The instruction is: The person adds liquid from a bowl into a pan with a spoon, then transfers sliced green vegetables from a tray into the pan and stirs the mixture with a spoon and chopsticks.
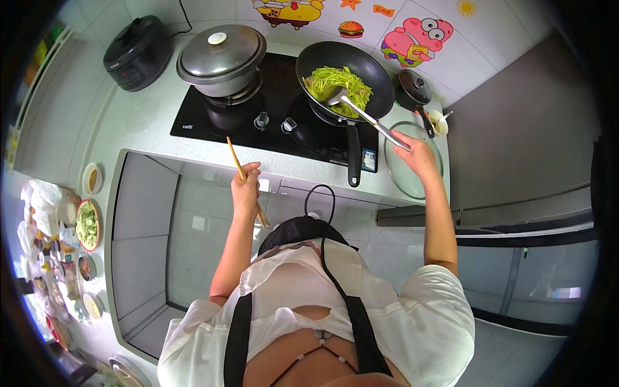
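My right hand [418,153] is closed round the handle of a metal spatula [374,121]. The spatula's blade rests among thin green vegetable strips [348,82] in a black wok [380,71] on the right burner. The wok's long black handle [354,155] points toward me, with no hand on it. Held in front of the counter, my left hand [245,187] is closed round wooden chopsticks [236,158], their thin end pointing up toward the stove. Whether it is one stick or two pressed together is hard to make out.
A lidded grey pot [222,61] sits on the left burner of the black hob [193,116], beside a black rice cooker [137,55]. A glass lid [403,171] and a small black lidded pan [412,90] stand right of the wok. The left counter holds a plate of sliced green vegetables [88,224] and several bowls.
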Action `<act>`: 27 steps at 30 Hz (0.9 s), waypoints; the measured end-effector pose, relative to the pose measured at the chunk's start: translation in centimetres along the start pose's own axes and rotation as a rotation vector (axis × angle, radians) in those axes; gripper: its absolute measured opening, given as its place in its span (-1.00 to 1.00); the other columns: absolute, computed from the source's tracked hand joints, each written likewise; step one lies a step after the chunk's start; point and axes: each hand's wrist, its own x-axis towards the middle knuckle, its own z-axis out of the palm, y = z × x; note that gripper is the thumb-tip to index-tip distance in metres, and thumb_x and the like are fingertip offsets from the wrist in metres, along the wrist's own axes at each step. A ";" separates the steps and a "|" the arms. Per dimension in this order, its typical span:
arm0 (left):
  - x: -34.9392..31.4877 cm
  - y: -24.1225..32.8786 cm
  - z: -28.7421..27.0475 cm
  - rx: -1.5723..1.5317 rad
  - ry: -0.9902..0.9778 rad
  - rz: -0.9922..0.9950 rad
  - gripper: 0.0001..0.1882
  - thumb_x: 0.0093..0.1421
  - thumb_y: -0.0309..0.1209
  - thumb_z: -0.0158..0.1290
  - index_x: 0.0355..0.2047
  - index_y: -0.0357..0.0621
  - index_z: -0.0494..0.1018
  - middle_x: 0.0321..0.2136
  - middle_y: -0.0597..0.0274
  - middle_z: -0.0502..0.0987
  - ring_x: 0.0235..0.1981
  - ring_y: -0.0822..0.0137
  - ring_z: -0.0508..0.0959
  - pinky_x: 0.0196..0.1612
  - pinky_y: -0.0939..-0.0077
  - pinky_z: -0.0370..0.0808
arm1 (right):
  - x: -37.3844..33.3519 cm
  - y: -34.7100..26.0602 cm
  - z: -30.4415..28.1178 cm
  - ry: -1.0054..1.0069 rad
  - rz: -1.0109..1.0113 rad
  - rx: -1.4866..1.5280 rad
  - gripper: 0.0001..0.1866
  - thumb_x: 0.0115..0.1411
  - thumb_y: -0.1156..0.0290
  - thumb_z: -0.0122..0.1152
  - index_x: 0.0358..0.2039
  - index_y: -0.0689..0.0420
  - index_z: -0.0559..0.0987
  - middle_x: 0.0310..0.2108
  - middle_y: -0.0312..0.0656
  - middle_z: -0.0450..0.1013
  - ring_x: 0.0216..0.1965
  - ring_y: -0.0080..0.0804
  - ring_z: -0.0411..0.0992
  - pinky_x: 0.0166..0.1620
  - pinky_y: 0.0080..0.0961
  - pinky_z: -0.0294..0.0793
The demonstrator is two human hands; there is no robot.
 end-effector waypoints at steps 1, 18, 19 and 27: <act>0.1 0.0 0.0 0.003 0.000 0.004 -0.83 0.11 -0.47 -0.09 -0.28 -0.21 0.39 -0.51 0.37 0.35 -0.75 0.67 0.14 -0.75 0.80 0.03 | -0.4 0.5 -0.8 0.024 -0.027 -0.032 -0.61 -0.07 0.27 0.17 -0.15 -0.21 0.49 -0.49 -0.13 0.46 -0.43 -0.17 0.43 -0.29 -0.38 0.39; 1.1 0.1 2.4 0.003 -0.008 -0.009 -0.84 0.12 -0.48 -0.11 -0.28 -0.20 0.38 -0.49 0.36 0.35 -0.76 0.67 0.13 -0.76 0.78 0.02 | 4.1 -6.6 -15.3 -0.308 -0.053 -0.243 -0.72 -0.04 0.36 0.14 -0.28 0.14 0.54 -0.47 -0.10 0.49 -0.50 -0.38 0.44 -0.35 -0.51 0.41; 1.1 0.1 2.5 0.006 0.004 -0.008 -0.84 0.12 -0.48 -0.11 -0.28 -0.20 0.38 -0.49 0.36 0.34 -0.76 0.67 0.13 -0.76 0.78 0.02 | 4.8 -6.3 -14.6 -0.323 -0.096 -0.266 -0.74 -0.04 0.36 0.14 -0.28 0.11 0.55 -0.47 -0.09 0.49 -0.48 -0.32 0.45 -0.34 -0.47 0.41; 1.9 0.9 3.6 0.007 0.054 0.004 -0.85 0.12 -0.47 -0.10 -0.28 -0.20 0.39 -0.49 0.37 0.35 -0.76 0.66 0.13 -0.75 0.78 0.02 | 7.6 -4.6 -9.0 -0.177 -0.168 -0.556 -0.80 -0.07 0.31 0.18 -0.35 -0.08 0.58 -0.46 -0.16 0.48 -0.38 -0.22 0.44 -0.28 -0.34 0.41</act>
